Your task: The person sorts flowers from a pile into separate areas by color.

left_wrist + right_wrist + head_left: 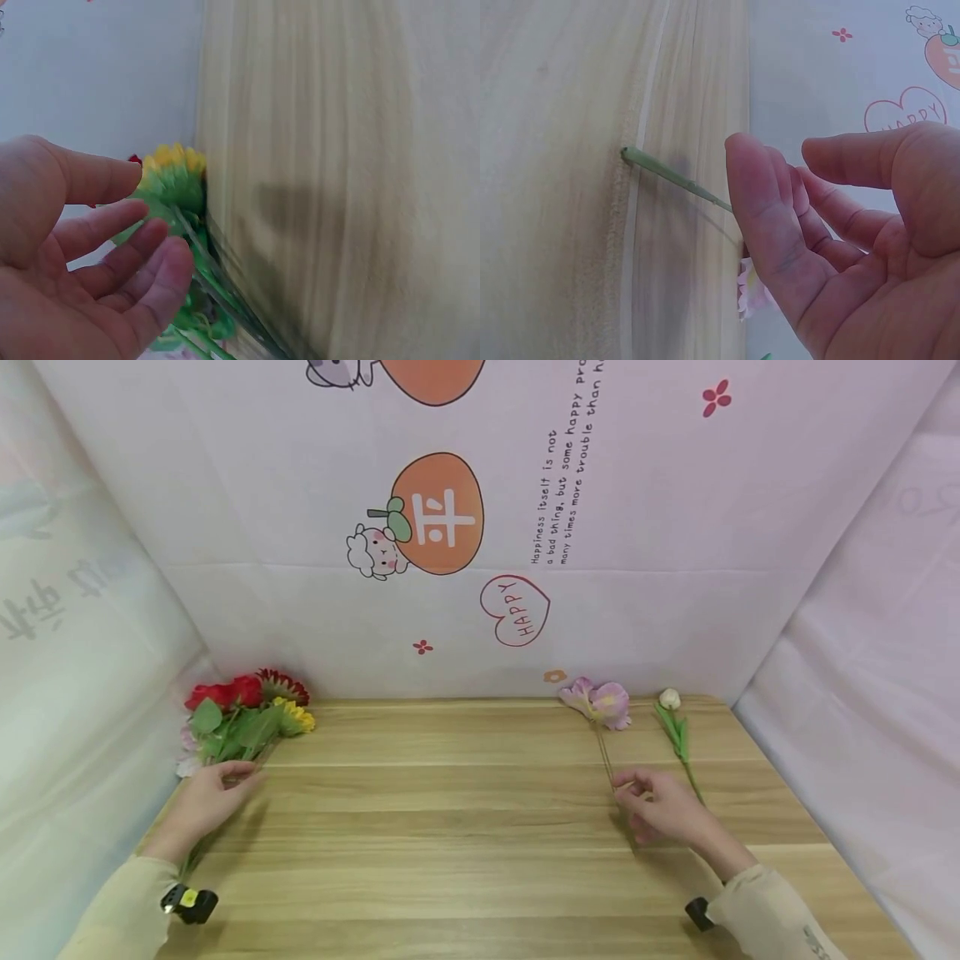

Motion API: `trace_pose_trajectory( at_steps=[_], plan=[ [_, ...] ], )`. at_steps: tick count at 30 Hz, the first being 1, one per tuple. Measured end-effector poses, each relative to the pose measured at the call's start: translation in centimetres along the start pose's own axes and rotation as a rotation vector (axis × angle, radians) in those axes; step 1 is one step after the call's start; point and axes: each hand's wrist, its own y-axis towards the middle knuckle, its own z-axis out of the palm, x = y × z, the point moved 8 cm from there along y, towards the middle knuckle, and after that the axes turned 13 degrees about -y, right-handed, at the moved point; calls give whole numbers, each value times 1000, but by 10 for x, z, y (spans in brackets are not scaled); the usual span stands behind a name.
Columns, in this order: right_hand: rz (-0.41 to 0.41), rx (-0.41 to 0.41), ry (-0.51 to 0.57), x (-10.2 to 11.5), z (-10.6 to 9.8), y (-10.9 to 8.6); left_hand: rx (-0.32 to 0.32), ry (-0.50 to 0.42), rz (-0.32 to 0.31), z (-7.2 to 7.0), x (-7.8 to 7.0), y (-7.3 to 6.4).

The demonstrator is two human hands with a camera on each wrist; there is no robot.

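At the table's back left lies a bunch of artificial flowers: red roses point(232, 692), a dark red bloom point(287, 685), a yellow flower point(297, 717) and green leaves. My left hand point(210, 800) hovers over their stems. In the left wrist view its thumb and fingers are loosely bent and apart, with nothing between them. On the right, a pink-purple flower point(600, 703) lies with its stem point(675, 178) running toward me. My right hand point(663, 810) is at that stem with thumb and fingers apart; whether they touch it, I cannot tell.
A white tulip point(670, 699) with green leaves lies right of the pink-purple flower, its stem partly behind my right hand. Printed white cloth point(637, 610) walls the wooden table point(450, 827) at the back and both sides.
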Motion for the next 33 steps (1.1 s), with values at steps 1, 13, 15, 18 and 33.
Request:
trace_pose_trajectory(
  at_steps=[1,13,15,18,33],
  plan=[
    [-2,-2,-2,0,0,0,5,14,-2,0,2,0],
    [16,-8,-17,-3,2,-4,76,59,-31,9,15,5],
    [20,-6,-14,-3,2,-4,67,67,-16,10,15,6],
    [24,0,-13,-3,3,-6,22,82,13,7,15,8],
    [37,22,7,-11,4,-8,3,177,-30,-6,31,12]
  ],
)
